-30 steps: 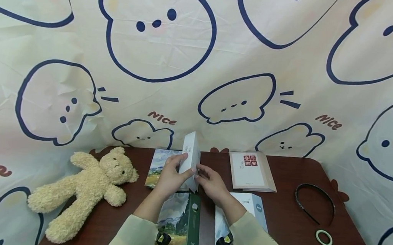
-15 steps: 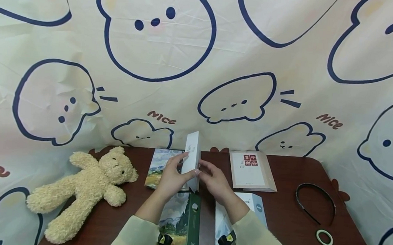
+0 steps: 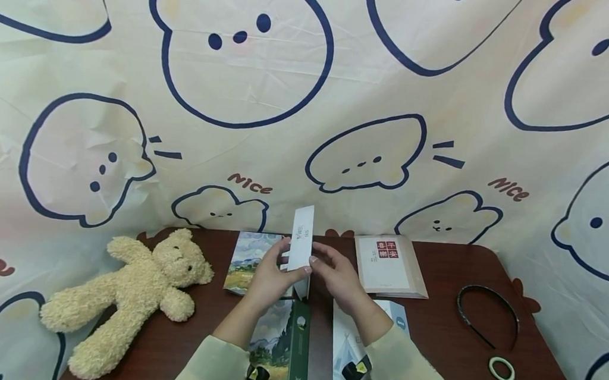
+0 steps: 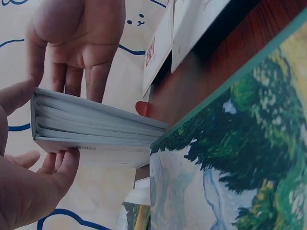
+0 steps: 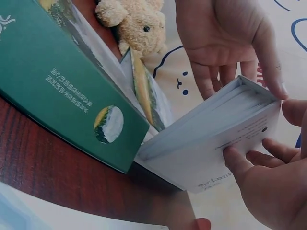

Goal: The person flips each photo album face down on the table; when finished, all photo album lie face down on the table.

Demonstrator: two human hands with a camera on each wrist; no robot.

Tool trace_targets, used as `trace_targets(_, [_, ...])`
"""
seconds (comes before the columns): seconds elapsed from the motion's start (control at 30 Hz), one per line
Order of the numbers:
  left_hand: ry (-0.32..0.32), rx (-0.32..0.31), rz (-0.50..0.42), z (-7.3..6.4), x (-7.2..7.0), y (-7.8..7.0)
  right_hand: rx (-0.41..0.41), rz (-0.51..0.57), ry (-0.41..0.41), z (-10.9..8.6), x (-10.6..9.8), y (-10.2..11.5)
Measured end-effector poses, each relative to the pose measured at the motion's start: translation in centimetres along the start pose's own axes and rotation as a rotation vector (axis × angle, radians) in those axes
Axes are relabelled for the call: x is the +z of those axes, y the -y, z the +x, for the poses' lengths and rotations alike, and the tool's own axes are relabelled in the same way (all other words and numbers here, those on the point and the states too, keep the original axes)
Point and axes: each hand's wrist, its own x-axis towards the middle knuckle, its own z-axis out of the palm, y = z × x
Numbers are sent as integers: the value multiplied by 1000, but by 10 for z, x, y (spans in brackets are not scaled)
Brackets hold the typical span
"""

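Note:
A white hardcover book (image 3: 302,237) stands upright between both hands, its spine turned toward the head camera. In the left wrist view its page edges (image 4: 91,120) show between the covers. My left hand (image 3: 269,277) grips it from the left, thumb at the spine corner and fingers against the cover. From the other side my right hand (image 3: 337,279) holds it, fingertips (image 5: 232,155) on the printed cover and thumb near the spine edge. Just in front lies a thick book with a green spine (image 3: 299,350) and a painted landscape cover. Behind the left hand lies another painted-landscape book (image 3: 248,257).
A pale blue book (image 3: 344,354) lies partly under the right forearm. Farther back is a white book with a red square print (image 3: 384,268). A plush bear (image 3: 138,284) lies left; a black headband (image 3: 515,320) and pale green ring (image 3: 501,379) lie right on the brown table (image 3: 446,368).
The white book has shifted slightly right and turned so its spine faces the head camera more squarely. Both hands have moved with it, the right hand's fingers now a little higher on it.

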Motion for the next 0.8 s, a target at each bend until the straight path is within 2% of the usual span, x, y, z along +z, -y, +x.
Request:
trace_targets(0.23, [37,-40,-3,-1,5,3,-15,-16,-7,-1,-6,4])
trace_targets(0.6, [69,-22,17,1,15,2,8,-8,-15,-4,-17,8])
trace_targets(0.8, [111,-21,5,2,19,2,4,-17,-26,-6,-23,7])
